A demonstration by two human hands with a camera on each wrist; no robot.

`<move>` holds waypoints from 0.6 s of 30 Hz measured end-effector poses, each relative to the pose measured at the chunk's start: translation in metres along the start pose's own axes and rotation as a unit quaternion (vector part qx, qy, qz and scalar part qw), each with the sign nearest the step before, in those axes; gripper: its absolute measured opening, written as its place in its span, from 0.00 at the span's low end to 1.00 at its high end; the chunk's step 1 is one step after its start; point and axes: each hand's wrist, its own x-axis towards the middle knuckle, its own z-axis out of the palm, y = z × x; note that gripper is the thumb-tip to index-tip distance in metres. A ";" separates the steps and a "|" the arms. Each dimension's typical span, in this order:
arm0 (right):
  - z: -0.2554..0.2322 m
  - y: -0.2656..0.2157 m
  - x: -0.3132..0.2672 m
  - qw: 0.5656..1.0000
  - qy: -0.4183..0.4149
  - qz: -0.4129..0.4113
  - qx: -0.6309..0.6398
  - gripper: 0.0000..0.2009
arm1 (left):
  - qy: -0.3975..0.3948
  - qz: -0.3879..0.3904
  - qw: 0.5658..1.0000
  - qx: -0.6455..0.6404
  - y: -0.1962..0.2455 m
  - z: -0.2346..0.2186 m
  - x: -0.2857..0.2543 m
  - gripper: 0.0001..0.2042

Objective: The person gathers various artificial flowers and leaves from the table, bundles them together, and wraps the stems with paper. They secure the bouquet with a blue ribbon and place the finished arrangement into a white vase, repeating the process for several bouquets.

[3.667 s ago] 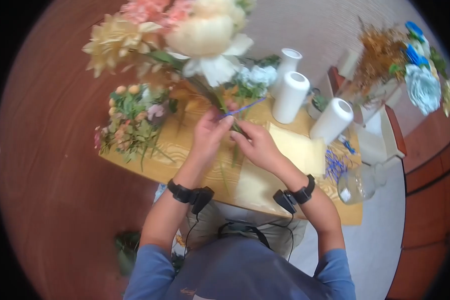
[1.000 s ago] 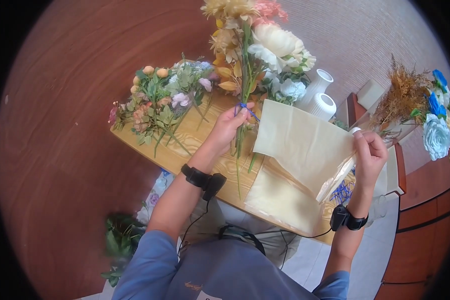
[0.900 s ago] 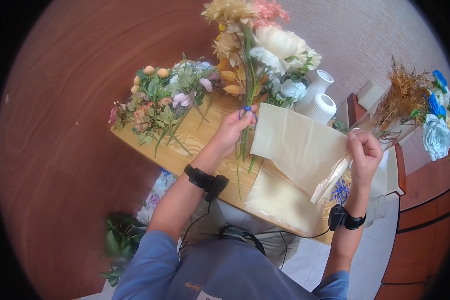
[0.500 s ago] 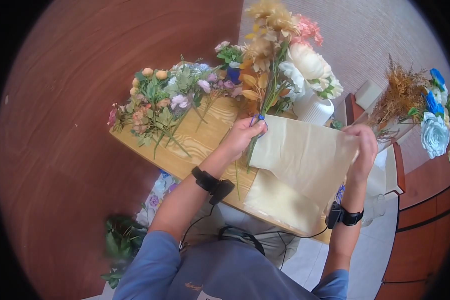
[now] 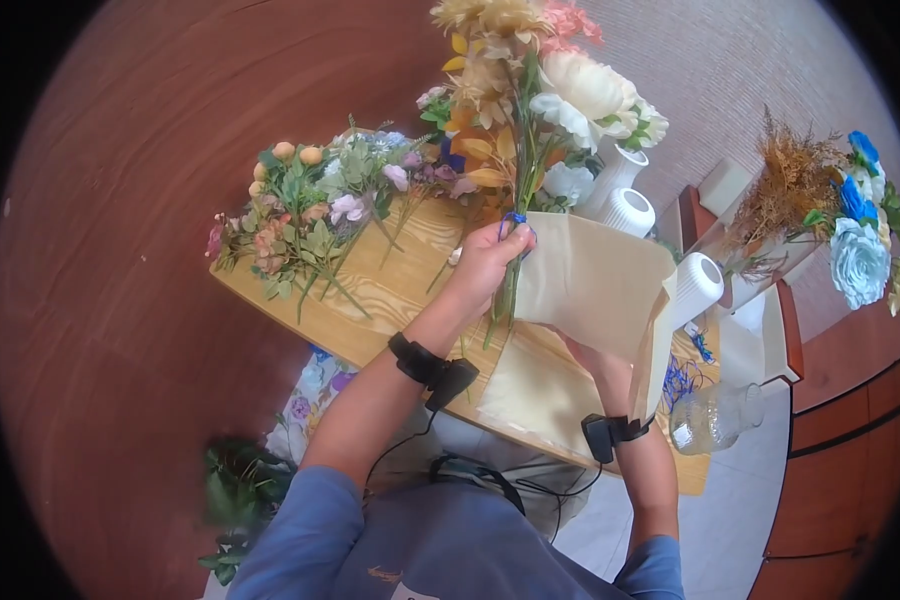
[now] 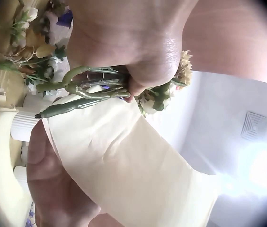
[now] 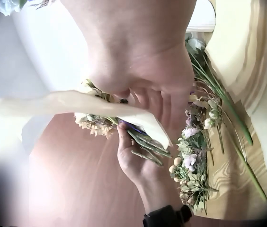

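My left hand point(image 5: 495, 262) grips the bouquet's green stems point(image 6: 84, 94) at the blue tie point(image 5: 513, 218), with cream, white and pink flowers point(image 5: 585, 85) standing above it. A beige wrapping sheet point(image 5: 595, 280) hangs from beside the stems toward the right. Behind that sheet reaches my right hand point(image 7: 147, 94), mostly hidden in the head view. In the right wrist view its fingers look extended along the far side of the sheet, near the stems; whether they pinch it is not plain. More pale sheets point(image 5: 530, 390) lie on the table below.
Loose flower stems point(image 5: 320, 210) cover the table's point(image 5: 365, 335) left part. White vases point(image 5: 697, 285) stand behind the sheet. Blue ties point(image 5: 682, 380) and a glass jar point(image 5: 710, 420) are at the right edge. A clear vase with blue flowers point(image 5: 860, 260) stands at the far right.
My right hand has left the sheet's right edge and moved left behind it. The sheet's right side now folds upright. The bouquet, which had swung right, is back a little to the left.
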 end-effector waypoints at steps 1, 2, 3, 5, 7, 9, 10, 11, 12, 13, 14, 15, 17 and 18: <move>-0.002 0.000 -0.001 1.000 -0.003 -0.007 -0.005 0.20 | 0.005 0.013 1.000 0.013 0.001 0.000 0.002 0.09; -0.019 0.000 0.001 0.965 -0.071 -0.023 -0.251 0.21 | 0.005 0.014 1.000 0.013 0.003 -0.001 0.004 0.09; -0.032 0.006 0.003 0.923 -0.103 -0.026 -0.370 0.22 | 0.009 0.019 1.000 0.008 0.003 -0.001 0.006 0.09; -0.035 0.011 0.008 0.882 -0.146 -0.037 -0.446 0.22 | 0.013 0.023 1.000 0.002 0.003 -0.001 0.007 0.09; -0.028 0.016 0.011 0.898 -0.154 -0.037 -0.410 0.22 | 0.025 0.022 0.999 0.002 0.002 0.001 0.008 0.09; 0.007 0.008 0.012 0.991 0.002 0.030 -0.128 0.22 | 0.027 0.019 0.999 -0.003 0.001 0.005 0.007 0.09; 0.011 0.008 0.013 0.991 0.003 0.028 -0.128 0.22 | 0.031 0.016 0.999 -0.009 0.000 0.007 0.006 0.09; 0.014 0.007 0.013 0.990 -0.001 0.030 -0.136 0.23 | 0.030 0.016 0.999 -0.009 -0.001 0.010 0.005 0.09; 0.016 0.006 0.014 0.989 -0.007 0.031 -0.143 0.23 | 0.030 0.012 0.999 -0.021 -0.003 0.012 0.005 0.09; 0.013 0.009 0.015 0.989 -0.007 0.029 -0.144 0.23 | 0.031 0.009 0.999 -0.032 -0.004 0.013 0.006 0.09; 0.008 0.014 0.017 0.990 -0.005 0.039 -0.137 0.23 | 0.031 0.010 0.999 -0.032 -0.004 0.013 0.007 0.09; 0.005 0.017 0.018 0.990 -0.003 0.050 -0.130 0.24 | 0.030 0.013 0.999 -0.025 -0.004 0.013 0.007 0.09; 0.006 0.017 0.019 0.989 -0.004 0.050 -0.141 0.23 | 0.031 0.014 0.999 -0.018 -0.005 0.013 0.006 0.09; 0.007 0.017 0.018 0.987 -0.003 0.048 -0.153 0.23 | 0.039 0.028 0.999 -0.005 -0.006 0.014 0.006 0.09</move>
